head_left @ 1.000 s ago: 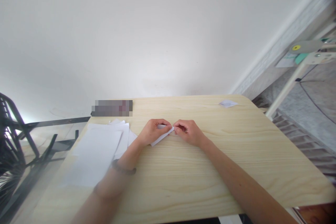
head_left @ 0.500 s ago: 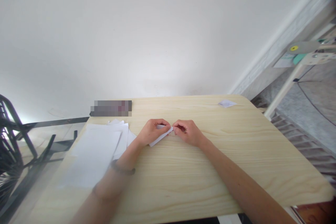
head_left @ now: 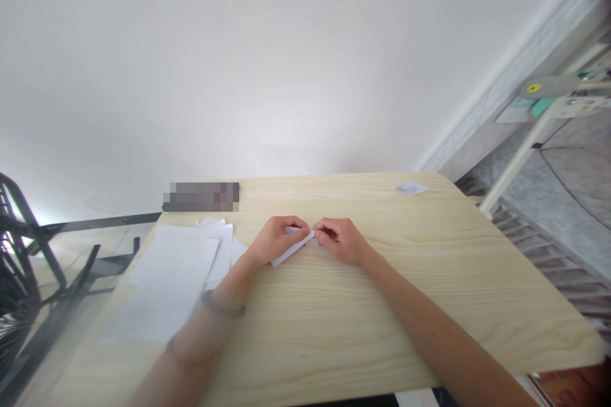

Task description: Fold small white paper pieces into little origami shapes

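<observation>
A small folded piece of white paper (head_left: pixel 289 254) is held slantwise just over the middle of the table. My left hand (head_left: pixel 277 240) is closed on it, thumb on the near side and fingers curled behind. At the paper's right tip, my right hand (head_left: pixel 340 240) pinches with thumb and forefinger, its other fingers curled in. The two hands nearly meet there. Part of the paper is hidden behind the left hand.
Loose white sheets (head_left: pixel 167 280) lie overlapping at the left of the wooden table (head_left: pixel 334 331). A blurred-out dark object (head_left: pixel 203 197) sits at the back left. Another folded white paper piece (head_left: pixel 412 188) rests at the back right. The wall (head_left: pixel 296 63) rises behind.
</observation>
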`<state>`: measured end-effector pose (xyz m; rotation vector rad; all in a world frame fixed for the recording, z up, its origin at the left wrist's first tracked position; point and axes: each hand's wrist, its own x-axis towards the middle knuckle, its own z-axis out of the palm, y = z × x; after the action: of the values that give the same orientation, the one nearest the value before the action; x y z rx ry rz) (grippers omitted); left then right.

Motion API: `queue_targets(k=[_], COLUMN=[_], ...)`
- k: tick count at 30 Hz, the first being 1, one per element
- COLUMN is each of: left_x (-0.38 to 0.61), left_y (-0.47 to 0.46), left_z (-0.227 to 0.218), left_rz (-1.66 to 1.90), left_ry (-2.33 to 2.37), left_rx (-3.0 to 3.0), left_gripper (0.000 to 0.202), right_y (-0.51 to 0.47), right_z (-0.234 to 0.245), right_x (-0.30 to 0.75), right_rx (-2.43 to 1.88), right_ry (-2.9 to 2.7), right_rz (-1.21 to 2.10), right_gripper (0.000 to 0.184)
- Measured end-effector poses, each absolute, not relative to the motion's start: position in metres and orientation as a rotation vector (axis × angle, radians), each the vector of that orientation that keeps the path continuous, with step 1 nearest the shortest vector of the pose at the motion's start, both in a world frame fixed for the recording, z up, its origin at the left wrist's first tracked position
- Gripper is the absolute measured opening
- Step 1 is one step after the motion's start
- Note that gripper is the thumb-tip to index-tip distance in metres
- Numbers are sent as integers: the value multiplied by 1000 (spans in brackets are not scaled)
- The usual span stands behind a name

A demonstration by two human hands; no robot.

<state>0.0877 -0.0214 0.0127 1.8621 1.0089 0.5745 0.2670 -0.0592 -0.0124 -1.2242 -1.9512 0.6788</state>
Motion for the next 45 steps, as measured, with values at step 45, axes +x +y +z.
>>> queue_targets(k=[45], left_x=[84], left_y=[-7], left_z=[-7], left_rz=[866], left_ry=[827], left_rx=[1451], left_gripper=[27], right_y=[-56], right_z=[-10], right_x=[278], right_rx=[-1340], right_ry=[-1752], right_rz=[604], right_gripper=[22])
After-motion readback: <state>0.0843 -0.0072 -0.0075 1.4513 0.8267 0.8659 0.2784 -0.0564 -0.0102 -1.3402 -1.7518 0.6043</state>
